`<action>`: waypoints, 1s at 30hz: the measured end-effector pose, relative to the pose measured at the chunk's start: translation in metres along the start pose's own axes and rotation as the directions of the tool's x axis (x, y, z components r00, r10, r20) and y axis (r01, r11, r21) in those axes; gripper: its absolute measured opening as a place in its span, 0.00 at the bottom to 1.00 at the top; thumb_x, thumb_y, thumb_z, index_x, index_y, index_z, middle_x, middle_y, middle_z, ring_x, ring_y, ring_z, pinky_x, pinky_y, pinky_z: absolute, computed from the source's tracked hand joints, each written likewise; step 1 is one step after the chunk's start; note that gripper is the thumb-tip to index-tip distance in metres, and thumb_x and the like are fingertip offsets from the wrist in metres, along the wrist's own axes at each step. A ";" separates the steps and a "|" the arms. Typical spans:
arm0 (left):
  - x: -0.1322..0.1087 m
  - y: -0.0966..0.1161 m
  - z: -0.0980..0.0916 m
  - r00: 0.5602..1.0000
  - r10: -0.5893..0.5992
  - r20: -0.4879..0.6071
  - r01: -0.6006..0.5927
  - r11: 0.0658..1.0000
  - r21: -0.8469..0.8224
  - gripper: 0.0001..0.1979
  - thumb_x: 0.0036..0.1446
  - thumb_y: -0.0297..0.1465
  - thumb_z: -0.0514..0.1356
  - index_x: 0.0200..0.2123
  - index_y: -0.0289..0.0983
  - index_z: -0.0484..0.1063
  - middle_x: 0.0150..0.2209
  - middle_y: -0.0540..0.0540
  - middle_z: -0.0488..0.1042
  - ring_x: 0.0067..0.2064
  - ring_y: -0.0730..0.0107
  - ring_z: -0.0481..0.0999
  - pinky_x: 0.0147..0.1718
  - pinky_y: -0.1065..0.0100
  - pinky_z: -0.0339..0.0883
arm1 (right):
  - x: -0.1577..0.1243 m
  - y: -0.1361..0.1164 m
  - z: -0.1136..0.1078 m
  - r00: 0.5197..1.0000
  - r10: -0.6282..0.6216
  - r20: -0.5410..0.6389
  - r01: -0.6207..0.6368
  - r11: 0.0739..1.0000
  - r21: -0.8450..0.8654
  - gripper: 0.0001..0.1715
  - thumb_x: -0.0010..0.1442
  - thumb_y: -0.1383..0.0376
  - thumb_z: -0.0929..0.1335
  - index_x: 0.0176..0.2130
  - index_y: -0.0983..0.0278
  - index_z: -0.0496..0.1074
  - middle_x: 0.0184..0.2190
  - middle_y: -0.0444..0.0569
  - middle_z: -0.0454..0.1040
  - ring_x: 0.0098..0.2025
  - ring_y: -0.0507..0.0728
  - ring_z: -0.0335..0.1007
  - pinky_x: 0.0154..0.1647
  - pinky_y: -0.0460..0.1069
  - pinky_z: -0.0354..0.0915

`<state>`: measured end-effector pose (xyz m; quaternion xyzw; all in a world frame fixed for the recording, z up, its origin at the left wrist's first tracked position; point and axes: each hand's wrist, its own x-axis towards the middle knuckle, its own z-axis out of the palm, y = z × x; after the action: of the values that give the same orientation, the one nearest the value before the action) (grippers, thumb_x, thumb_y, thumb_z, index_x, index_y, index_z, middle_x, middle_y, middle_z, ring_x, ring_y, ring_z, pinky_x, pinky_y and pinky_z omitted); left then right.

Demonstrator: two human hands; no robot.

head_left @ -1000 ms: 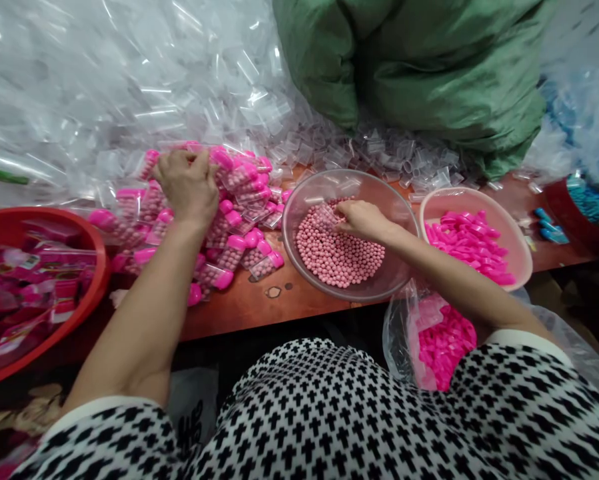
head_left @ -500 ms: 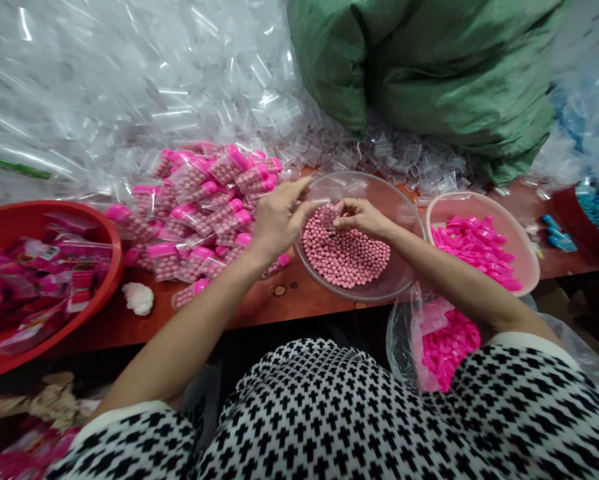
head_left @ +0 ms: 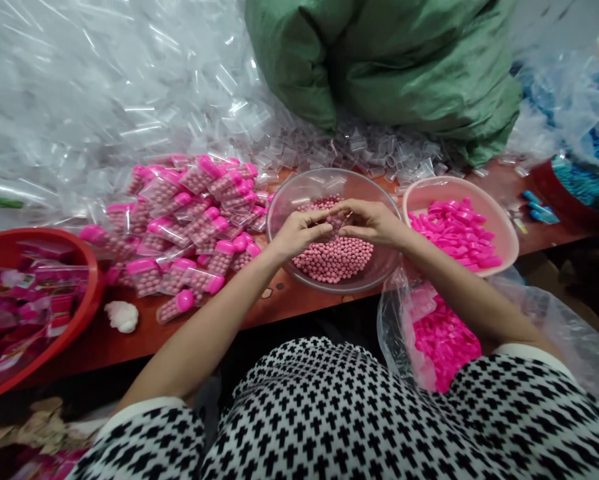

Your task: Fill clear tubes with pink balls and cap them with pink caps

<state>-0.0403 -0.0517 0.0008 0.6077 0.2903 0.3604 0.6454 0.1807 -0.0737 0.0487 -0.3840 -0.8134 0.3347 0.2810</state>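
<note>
Clear plastic, a small bead-filled container, sat between both hands, over the bowl. The right hand had thumb and fingers closed round it. The left hand met it from the other side, fingertips bent in; cannot tell whether that grip was clamped or only touching, or whether it hid a cap. The container's mouth was covered by fingers, fill level unclear.

Risks, my judgement: a tilt or a loose pinch could spill beads, though most would likely drop back into the bowl. Pressing a cap on crooked could make the slick container slip. A wrist knocking the rim could shift the bowl, which stood near the table edge.

Directly below: clear plastic bowl, pink beads heaped inside. Left of it, a pile of pink-capped, bead-filled containers, stacked loosely; a bumped one could roll off the front. Right: pale pink basin of hot-pink plastic parts; below it, a clear bag with more.

Table was reddish-orange, worn, with dark spots. Far left, red basin of pink packets, white crumpled lump beside it. Behind, loose clear tubes in a big heap, plus a bulky green sack. Blue pieces at far right. Crowded workspace, pale wall.
</note>
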 end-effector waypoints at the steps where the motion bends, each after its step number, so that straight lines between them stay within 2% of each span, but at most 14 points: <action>1: -0.001 -0.001 0.001 1.000 -0.011 0.013 0.011 1.000 -0.007 0.31 0.48 0.46 0.73 0.51 0.34 0.81 0.46 0.42 0.82 0.44 0.58 0.80 0.45 0.61 0.75 | 0.000 -0.001 -0.001 1.000 -0.022 0.014 0.023 0.998 -0.055 0.15 0.61 0.61 0.72 0.48 0.62 0.74 0.43 0.49 0.78 0.42 0.54 0.74 0.44 0.49 0.67; 5: -0.003 -0.001 0.002 0.999 -0.032 0.019 0.032 0.999 -0.010 0.28 0.47 0.44 0.73 0.49 0.35 0.82 0.44 0.42 0.82 0.41 0.59 0.80 0.43 0.61 0.75 | -0.001 -0.002 -0.003 0.997 -0.023 0.076 0.032 0.992 -0.120 0.13 0.62 0.62 0.71 0.47 0.64 0.73 0.33 0.44 0.76 0.34 0.51 0.70 0.39 0.47 0.62; 10: -0.006 0.002 0.003 0.998 -0.054 0.012 0.053 0.994 0.096 0.25 0.45 0.44 0.74 0.44 0.35 0.84 0.42 0.42 0.83 0.42 0.55 0.81 0.44 0.58 0.77 | -0.002 0.000 0.005 0.991 -0.016 0.132 0.037 0.987 -0.160 0.11 0.60 0.62 0.71 0.42 0.64 0.70 0.29 0.41 0.69 0.29 0.49 0.62 0.33 0.46 0.56; 14: -0.008 0.001 0.002 0.997 -0.073 -0.019 0.075 0.985 0.156 0.25 0.45 0.47 0.73 0.43 0.36 0.84 0.43 0.42 0.84 0.45 0.52 0.82 0.48 0.55 0.77 | -0.005 0.004 0.019 0.996 0.010 0.093 0.002 0.992 -0.127 0.08 0.60 0.63 0.68 0.37 0.63 0.64 0.29 0.41 0.67 0.29 0.50 0.59 0.34 0.46 0.55; 19: -0.007 -0.003 0.001 0.996 -0.076 -0.046 0.085 0.967 0.240 0.24 0.44 0.48 0.73 0.41 0.39 0.85 0.45 0.42 0.84 0.47 0.47 0.82 0.49 0.54 0.78 | -0.010 0.009 0.025 0.996 0.038 0.081 -0.039 0.999 0.010 0.10 0.61 0.61 0.67 0.37 0.62 0.62 0.30 0.41 0.67 0.31 0.51 0.61 0.35 0.46 0.57; 24: -0.009 0.000 0.004 0.998 -0.046 -0.031 0.053 0.944 0.326 0.21 0.47 0.49 0.72 0.39 0.40 0.85 0.44 0.43 0.84 0.49 0.48 0.81 0.56 0.51 0.73 | -0.017 0.012 0.023 0.997 0.027 0.075 -0.022 0.998 -0.061 0.10 0.59 0.61 0.68 0.35 0.61 0.61 0.27 0.39 0.64 0.30 0.50 0.58 0.34 0.46 0.54; 27: -0.010 0.002 0.003 0.991 -0.114 -0.063 0.127 0.956 0.264 0.25 0.44 0.50 0.73 0.39 0.39 0.84 0.43 0.42 0.84 0.47 0.49 0.81 0.54 0.50 0.75 | -0.019 0.013 0.022 0.996 0.048 0.068 -0.042 0.995 -0.085 0.09 0.60 0.63 0.66 0.32 0.61 0.60 0.25 0.39 0.62 0.29 0.50 0.56 0.33 0.46 0.53; 30: -0.009 0.002 0.001 0.976 -0.207 -0.072 0.215 0.967 0.137 0.28 0.40 0.49 0.75 0.41 0.36 0.83 0.42 0.43 0.83 0.44 0.54 0.81 0.49 0.52 0.78 | -0.022 0.008 0.019 0.995 0.095 0.037 -0.091 0.991 -0.103 0.09 0.60 0.63 0.67 0.31 0.62 0.63 0.24 0.40 0.65 0.28 0.50 0.58 0.33 0.46 0.54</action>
<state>-0.0447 -0.0598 0.0027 0.6078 0.3966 0.2851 0.6261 0.1829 -0.0939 0.0267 -0.4281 -0.8163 0.3138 0.2280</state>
